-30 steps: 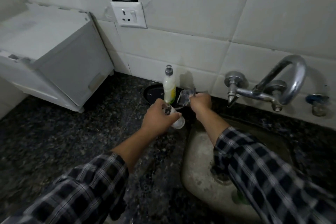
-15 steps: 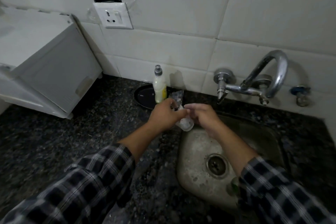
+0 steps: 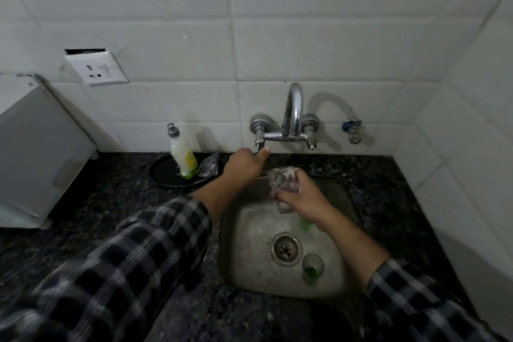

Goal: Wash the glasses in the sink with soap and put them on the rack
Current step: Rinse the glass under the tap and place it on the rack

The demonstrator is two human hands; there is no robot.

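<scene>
**Hands.** L hand [image 3: 244,166] is at the left valve [image 3: 258,130] of the wall tap [image 3: 294,108], fingers curled over its handle and thumb tip against it. The handle itself is mostly hidden. R hand [image 3: 302,198] grips the glass [image 3: 281,182] round its body, over the sink [image 3: 249,230].

**Task item.** The glass in hand has its long axis approx. 12–6, rim toward 12 and base showing just below my fingers. The upper part looks foamy or crumpled; I cannot tell which. It sits just beside the L hand, at approx. 4 o'clock from it, and at 6 o'clock from the spout, a little short of the wall. No water stream is visible.

**Other items.** A second glass [image 3: 312,268] with a green bottom stands in the basin, at 4 o'clock from the drain [image 3: 286,248]. Something green shows under my R wrist, unclear what. The soap bottle [image 3: 183,155] stands on a dark plate [image 3: 166,178] on the surface [image 3: 111,203], at 9 o'clock from the L hand. No rack is in view.

**Assessment.** Step in hand looks like the rinse. The L hand is nearer the valve and the R hand has the glass near the spout line. The rim may need tilting toward 12 to catch the flow. Risk: a soapy glass may slip in a one-hand grip.
</scene>
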